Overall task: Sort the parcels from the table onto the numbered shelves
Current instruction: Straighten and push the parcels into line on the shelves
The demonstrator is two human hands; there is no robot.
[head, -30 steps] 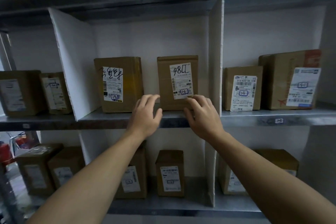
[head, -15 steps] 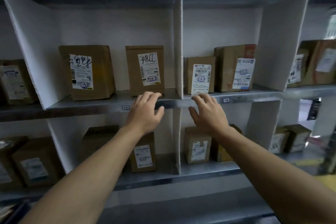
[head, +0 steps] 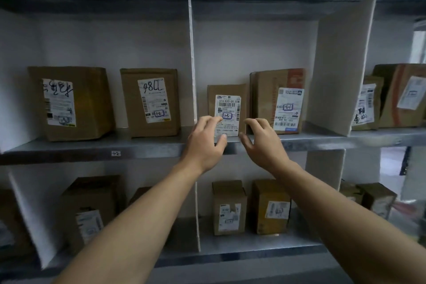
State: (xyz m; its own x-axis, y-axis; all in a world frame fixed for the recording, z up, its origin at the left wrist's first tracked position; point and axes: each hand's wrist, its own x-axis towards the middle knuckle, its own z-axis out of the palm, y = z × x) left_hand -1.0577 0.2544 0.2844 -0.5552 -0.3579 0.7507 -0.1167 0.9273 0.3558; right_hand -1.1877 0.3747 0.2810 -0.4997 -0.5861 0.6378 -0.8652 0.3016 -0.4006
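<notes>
Parcel (head: 227,99) flanked by both outstretched hands (head: 205,145) (head: 265,145), fingers (head: 259,122) loosely curled.

We extend both bare forearms up and away from us, converging toward the centre. Our left hand (head: 205,145), its back toward us, shows loosely bent fingers and a spread thumb. Our right hand (head: 265,145), just to its right, mirrors it and grips nothing.

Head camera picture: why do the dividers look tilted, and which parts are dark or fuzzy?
In the head view, the wide lens likely splays the right divider outward; the small parcel's label at centre reads sharp; the lower-left parcel is dim and smeared; daylight washes out the far right edge.
</notes>
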